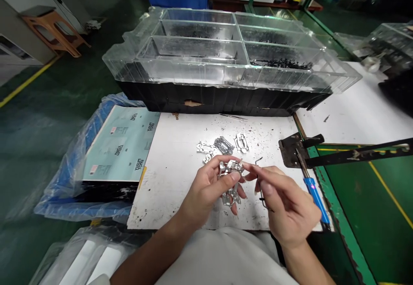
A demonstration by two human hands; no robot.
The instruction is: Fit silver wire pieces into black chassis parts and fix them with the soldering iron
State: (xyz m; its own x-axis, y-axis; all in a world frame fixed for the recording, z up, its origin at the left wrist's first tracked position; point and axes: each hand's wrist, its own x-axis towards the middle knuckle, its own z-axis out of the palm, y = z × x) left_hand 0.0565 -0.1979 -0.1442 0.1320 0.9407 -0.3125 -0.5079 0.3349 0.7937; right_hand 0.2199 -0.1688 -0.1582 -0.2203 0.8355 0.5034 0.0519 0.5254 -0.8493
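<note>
Around us we see a glossy dark-green floor [87, 83] crossed by straight yellow painted lines [29, 81], an orange plastic stool [51, 17] with a flat dark seat [38, 10] beside a pale grey boxy cabinet [13, 18], and our white-topped, green-edged workbench [179, 160].

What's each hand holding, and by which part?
Left hand: silvery metal part, gripped across its middle. Right hand: thin dark bent rod, pinched between its ends.

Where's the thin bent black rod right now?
In the head view, the thin bent black rod is in the right hand, just right of the silver metal hardware in the left hand.
</note>
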